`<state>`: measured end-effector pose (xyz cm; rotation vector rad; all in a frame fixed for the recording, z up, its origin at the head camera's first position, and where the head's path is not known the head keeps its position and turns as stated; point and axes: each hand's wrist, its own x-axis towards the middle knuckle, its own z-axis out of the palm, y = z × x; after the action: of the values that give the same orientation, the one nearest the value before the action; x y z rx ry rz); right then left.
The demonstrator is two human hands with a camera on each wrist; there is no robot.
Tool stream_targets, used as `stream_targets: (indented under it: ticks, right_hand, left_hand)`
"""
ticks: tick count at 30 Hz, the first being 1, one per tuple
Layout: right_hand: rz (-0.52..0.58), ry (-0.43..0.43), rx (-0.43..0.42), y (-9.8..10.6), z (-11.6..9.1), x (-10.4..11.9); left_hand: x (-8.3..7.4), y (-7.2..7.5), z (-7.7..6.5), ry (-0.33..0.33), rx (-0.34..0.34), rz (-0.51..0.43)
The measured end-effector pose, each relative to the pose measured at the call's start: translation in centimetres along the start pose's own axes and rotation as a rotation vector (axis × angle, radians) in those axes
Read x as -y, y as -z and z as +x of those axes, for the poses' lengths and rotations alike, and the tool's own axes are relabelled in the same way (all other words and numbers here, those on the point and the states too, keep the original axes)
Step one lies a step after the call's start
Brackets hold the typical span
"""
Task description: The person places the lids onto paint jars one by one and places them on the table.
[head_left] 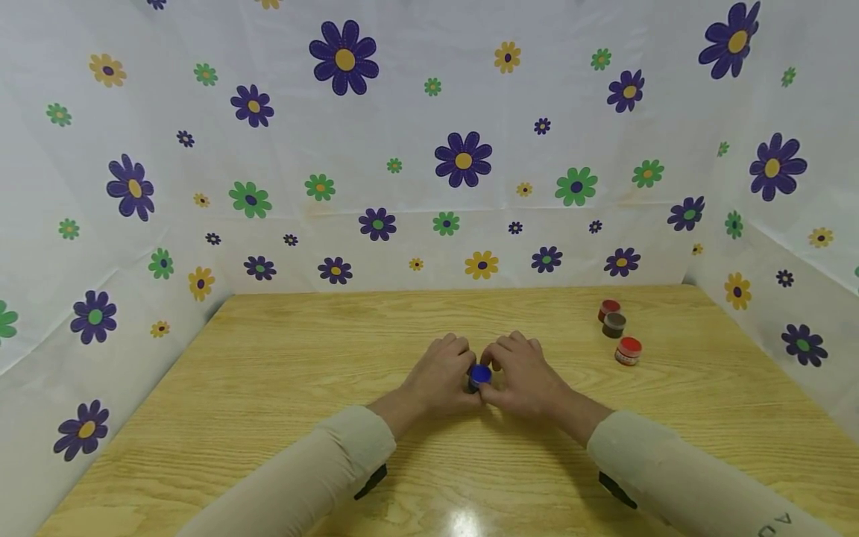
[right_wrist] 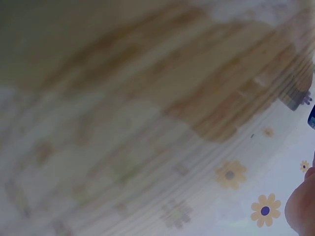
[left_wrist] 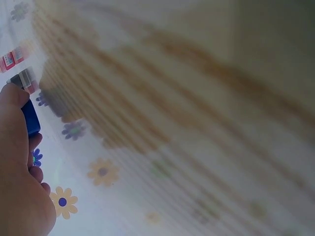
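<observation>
A small blue paint jar (head_left: 479, 374) is between the two hands near the middle of the wooden table. My left hand (head_left: 443, 377) grips it from the left, thumb at the near side and fingers curled round the far side. From the right, my right hand (head_left: 523, 377) pinches its upper part between thumb and fingers. In the left wrist view the blue side of the jar (left_wrist: 30, 118) shows between the thumb and fingers of the left hand (left_wrist: 22, 167). Only a sliver of the jar (right_wrist: 312, 118) and part of the right hand (right_wrist: 302, 206) appear in the right wrist view.
Three more small jars stand to the right on the table (head_left: 302, 358): a dark red one (head_left: 609, 309) at the back, a dark brown one (head_left: 614, 325) beside it, and a bright red one (head_left: 628, 350) nearer. A flower-patterned white sheet (head_left: 403, 112) encloses the back and sides.
</observation>
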<state>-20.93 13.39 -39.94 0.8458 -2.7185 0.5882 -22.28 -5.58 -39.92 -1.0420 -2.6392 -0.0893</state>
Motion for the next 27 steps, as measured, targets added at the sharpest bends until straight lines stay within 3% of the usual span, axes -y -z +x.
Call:
stream_targets:
  ticks: [15,27]
  right_hand:
    - [-0.036,-0.076,0.027,0.2,0.11,0.14]
    - [0.005,-0.001,0.031,0.23,0.21,0.08]
  left_hand:
    - [0.12,-0.32,0.08,-0.011,-0.011,0.014]
    - [0.1,-0.24,0.03,0.001,-0.003,0.007]
